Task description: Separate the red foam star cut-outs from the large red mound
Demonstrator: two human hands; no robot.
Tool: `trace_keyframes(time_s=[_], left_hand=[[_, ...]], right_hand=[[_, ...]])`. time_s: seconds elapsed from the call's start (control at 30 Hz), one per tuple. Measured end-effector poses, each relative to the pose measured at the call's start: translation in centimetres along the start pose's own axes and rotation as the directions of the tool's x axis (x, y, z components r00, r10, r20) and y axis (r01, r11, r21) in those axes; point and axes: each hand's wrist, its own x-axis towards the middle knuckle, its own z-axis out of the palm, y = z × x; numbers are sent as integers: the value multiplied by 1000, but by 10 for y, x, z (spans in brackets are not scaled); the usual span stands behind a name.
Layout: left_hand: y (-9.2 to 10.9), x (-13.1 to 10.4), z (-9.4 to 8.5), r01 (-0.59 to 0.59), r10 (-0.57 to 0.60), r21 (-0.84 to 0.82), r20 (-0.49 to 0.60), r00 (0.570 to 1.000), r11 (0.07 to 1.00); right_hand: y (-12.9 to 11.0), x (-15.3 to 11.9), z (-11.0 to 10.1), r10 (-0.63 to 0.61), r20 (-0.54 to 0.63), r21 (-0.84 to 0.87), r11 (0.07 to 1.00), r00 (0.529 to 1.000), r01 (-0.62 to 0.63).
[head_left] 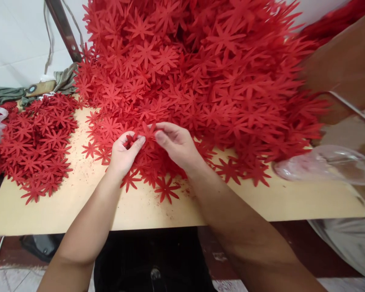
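With our left hand [121, 156] and right hand [180, 148] both pinching the red flower [149, 132] between their fingertips, we do best to grip lightly and keep it clear of the pile [200, 77] just beyond them, lest it crease or snag.

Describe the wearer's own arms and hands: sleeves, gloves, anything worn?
Left hand and right hand: gloveless, no rings on the fingers that show. Left forearm and right forearm: no sleeves, watch or bracelet in view.
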Motion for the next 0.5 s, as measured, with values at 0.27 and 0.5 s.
trace_keyframes(time_s=[0.27,0.5], left_hand=[[3,0,-3,-117,117,56,-4,993,992],[5,-5,4,-125,118,142,54,991,982]], right_hand=[[0,3,1,133,-62,93,988,989,-127],[-1,-1,9,120,-3,54,991,993,-119]])
